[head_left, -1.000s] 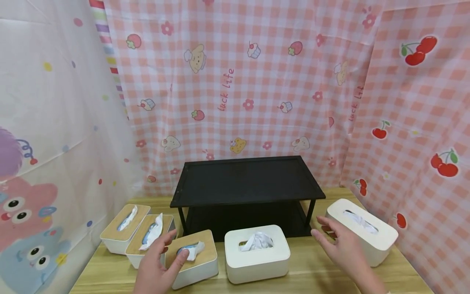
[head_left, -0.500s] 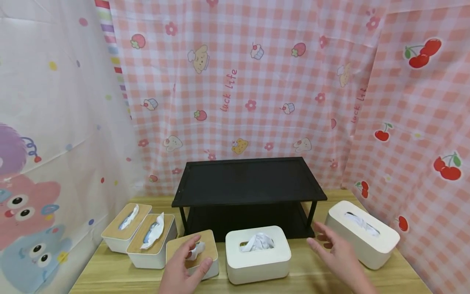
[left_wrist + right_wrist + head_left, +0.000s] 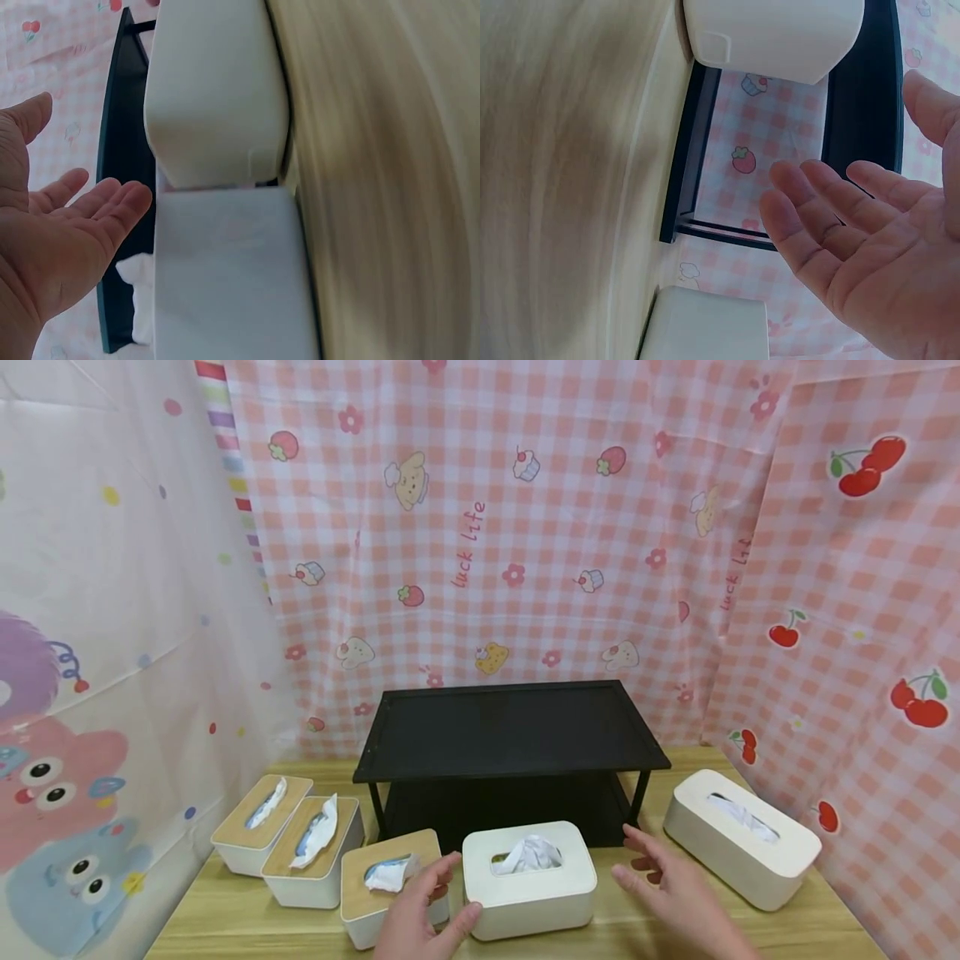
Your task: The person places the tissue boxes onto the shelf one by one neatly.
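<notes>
A white tissue box [image 3: 528, 893] with a white lid stands in front of the black rack, tissue bunched in its slot. My left hand [image 3: 429, 910] is at its left end, fingers spread, overlapping the corner of a wood-lidded tissue box [image 3: 358, 887] in the head view. In the left wrist view the left hand [image 3: 71, 217] has nothing in its fingers. To the right of the white box, my right hand [image 3: 671, 889] hovers with relaxed fingers and holds nothing. The right wrist view shows that palm [image 3: 885, 247] apart from the white box [image 3: 776, 34].
Two more wood-lidded tissue boxes [image 3: 258, 814] [image 3: 311, 852] stand at the left. A longer white tissue box [image 3: 742, 839] sits at the right edge of the wooden table [image 3: 240, 935]. Behind the row is a two-tier black rack [image 3: 510, 727], with patterned curtains [image 3: 517, 527] around.
My left hand has moved right, from over the wood-lidded box to the white box's left end. The right hand has shifted left, away from the long white box.
</notes>
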The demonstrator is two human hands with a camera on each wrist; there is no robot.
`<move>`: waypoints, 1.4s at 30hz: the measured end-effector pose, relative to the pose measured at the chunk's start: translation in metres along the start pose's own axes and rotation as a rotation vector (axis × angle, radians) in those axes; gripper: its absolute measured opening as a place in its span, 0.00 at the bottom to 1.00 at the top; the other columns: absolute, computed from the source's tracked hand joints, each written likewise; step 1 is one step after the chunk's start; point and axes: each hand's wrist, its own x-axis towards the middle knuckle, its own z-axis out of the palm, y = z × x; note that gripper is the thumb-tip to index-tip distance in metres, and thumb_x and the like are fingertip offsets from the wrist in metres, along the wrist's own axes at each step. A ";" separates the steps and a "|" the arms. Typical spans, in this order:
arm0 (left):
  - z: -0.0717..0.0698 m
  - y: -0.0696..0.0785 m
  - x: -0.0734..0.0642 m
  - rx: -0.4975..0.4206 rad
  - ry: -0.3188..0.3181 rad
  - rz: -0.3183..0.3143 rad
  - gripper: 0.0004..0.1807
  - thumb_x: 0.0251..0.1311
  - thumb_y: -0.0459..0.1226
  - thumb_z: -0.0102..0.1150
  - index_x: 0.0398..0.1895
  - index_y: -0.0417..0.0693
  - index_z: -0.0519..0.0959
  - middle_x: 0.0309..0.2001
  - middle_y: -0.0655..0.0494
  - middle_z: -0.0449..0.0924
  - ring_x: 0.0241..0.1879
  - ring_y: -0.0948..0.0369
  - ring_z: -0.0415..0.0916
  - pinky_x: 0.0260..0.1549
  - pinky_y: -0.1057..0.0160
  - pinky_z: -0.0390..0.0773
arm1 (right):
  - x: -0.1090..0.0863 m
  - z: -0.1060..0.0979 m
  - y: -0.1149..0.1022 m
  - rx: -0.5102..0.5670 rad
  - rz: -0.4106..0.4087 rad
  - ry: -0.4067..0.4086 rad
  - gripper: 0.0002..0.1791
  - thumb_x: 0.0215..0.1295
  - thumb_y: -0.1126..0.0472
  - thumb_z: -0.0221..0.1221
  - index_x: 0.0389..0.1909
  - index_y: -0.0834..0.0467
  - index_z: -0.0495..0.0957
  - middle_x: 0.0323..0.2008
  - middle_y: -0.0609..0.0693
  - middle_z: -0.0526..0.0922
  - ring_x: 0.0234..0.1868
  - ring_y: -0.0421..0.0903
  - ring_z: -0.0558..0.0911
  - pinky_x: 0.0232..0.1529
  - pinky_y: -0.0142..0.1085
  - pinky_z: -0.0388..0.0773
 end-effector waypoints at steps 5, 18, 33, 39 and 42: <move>0.010 -0.004 0.007 -0.054 -0.060 -0.054 0.44 0.67 0.55 0.71 0.76 0.37 0.69 0.68 0.35 0.79 0.66 0.39 0.80 0.63 0.39 0.82 | 0.001 0.004 -0.001 0.030 0.009 -0.065 0.36 0.73 0.47 0.68 0.75 0.58 0.73 0.64 0.58 0.86 0.53 0.50 0.88 0.51 0.36 0.86; 0.021 -0.014 0.016 -0.025 -0.130 -0.111 0.53 0.67 0.59 0.70 0.80 0.30 0.60 0.75 0.26 0.68 0.70 0.31 0.73 0.66 0.34 0.77 | 0.005 0.014 0.001 0.110 0.000 -0.247 0.37 0.75 0.48 0.66 0.75 0.65 0.71 0.64 0.63 0.84 0.54 0.51 0.87 0.49 0.32 0.85; 0.026 -0.024 0.018 0.058 -0.193 -0.170 0.62 0.63 0.62 0.72 0.84 0.34 0.51 0.77 0.23 0.62 0.63 0.39 0.80 0.64 0.32 0.78 | 0.010 0.027 0.005 0.286 -0.063 -0.385 0.41 0.78 0.50 0.63 0.81 0.68 0.60 0.77 0.72 0.67 0.59 0.55 0.87 0.51 0.29 0.85; 0.025 -0.027 0.021 0.047 -0.197 -0.180 0.62 0.63 0.63 0.70 0.85 0.35 0.51 0.78 0.24 0.61 0.63 0.41 0.79 0.63 0.34 0.80 | 0.013 0.026 0.007 0.254 -0.066 -0.368 0.42 0.77 0.48 0.63 0.83 0.62 0.59 0.79 0.67 0.67 0.68 0.65 0.80 0.52 0.28 0.83; 0.026 -0.029 0.021 0.023 -0.200 -0.185 0.62 0.64 0.63 0.70 0.85 0.34 0.50 0.78 0.22 0.60 0.61 0.43 0.81 0.62 0.36 0.81 | 0.014 0.026 0.011 0.295 -0.061 -0.391 0.42 0.78 0.49 0.63 0.84 0.61 0.58 0.80 0.67 0.65 0.71 0.66 0.77 0.52 0.29 0.83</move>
